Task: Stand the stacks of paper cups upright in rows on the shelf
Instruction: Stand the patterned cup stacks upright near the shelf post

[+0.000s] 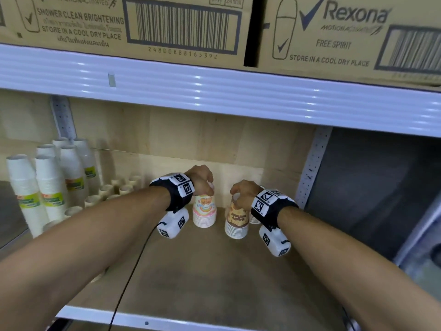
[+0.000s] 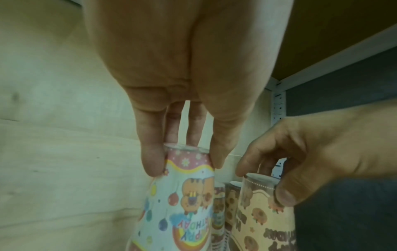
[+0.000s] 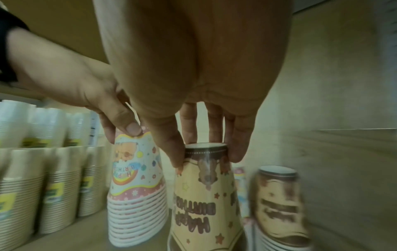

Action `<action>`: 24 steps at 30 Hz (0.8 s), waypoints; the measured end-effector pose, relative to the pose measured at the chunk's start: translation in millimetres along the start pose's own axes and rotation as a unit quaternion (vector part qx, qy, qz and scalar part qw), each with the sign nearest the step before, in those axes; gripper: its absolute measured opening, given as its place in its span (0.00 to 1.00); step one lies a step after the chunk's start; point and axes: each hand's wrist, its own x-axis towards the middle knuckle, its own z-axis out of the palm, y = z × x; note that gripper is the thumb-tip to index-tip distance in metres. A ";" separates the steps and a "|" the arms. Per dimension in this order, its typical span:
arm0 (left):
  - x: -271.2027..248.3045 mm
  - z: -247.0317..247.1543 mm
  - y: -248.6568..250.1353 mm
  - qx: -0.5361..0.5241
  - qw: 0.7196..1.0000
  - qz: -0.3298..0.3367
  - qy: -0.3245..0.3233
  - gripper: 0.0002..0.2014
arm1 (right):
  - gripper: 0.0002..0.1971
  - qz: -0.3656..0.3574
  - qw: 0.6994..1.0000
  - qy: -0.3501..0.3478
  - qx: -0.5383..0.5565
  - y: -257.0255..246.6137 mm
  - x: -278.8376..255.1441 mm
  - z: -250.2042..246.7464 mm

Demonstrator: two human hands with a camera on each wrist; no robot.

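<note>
— Holding what, on the left?
— Pink stack of birthday cups (image 1: 204, 212), pinched at its top by the left hand (image 1: 202, 179), fingertips (image 2: 153, 163) curled round the upturned base. Upside down, upright on the shelf (image 1: 202, 278), toward the back.
— And on the right?
— Tan stack of birthday cups (image 1: 236, 219), gripped the same way at the top by the right hand (image 1: 242, 193). Just beside the pink one, not touching.
— Anything nested or stored nearby?
— Cups nested inside cups in every stack. Tall white stacks (image 1: 47, 185) in rows at far left, shorter beige stacks (image 1: 112, 189) beside them. Cardboard boxes (image 1: 143, 25) on the tier above; contents hidden.
— Hard to make out?
— Another brown-printed stack (image 3: 279, 203) behind the right wrist, blurred, mostly covered in the head view. Something pink behind it, too smeared to name.
</note>
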 end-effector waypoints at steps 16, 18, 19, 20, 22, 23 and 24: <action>55.1 59.0 67.1 0.015 0.998 0.039 -0.043 0.25 | 0.20 0.086 0.996 -0.007 0.030 86.2 17.2 12.9; 56.6 64.2 69.0 0.019 0.998 0.044 -0.044 0.23 | 0.20 0.086 0.996 -0.010 0.034 87.7 20.8 16.2; 57.2 66.3 69.9 0.024 0.997 0.045 -0.050 0.22 | 0.19 0.084 0.996 -0.003 0.033 89.9 24.3 18.7; 57.2 68.0 70.5 0.021 0.997 0.047 -0.055 0.22 | 0.19 0.081 0.996 0.004 0.036 92.1 27.7 21.1; 59.9 71.5 71.1 0.016 0.996 0.052 -0.074 0.24 | 0.17 0.067 0.997 0.011 0.035 94.1 30.8 21.9; 61.9 73.3 70.9 0.018 0.995 0.051 -0.081 0.22 | 0.16 0.059 0.998 0.011 0.035 93.8 31.6 21.4; 63.8 75.5 70.0 0.019 0.995 0.053 -0.078 0.20 | 0.14 0.050 0.998 0.011 0.040 93.9 32.3 21.3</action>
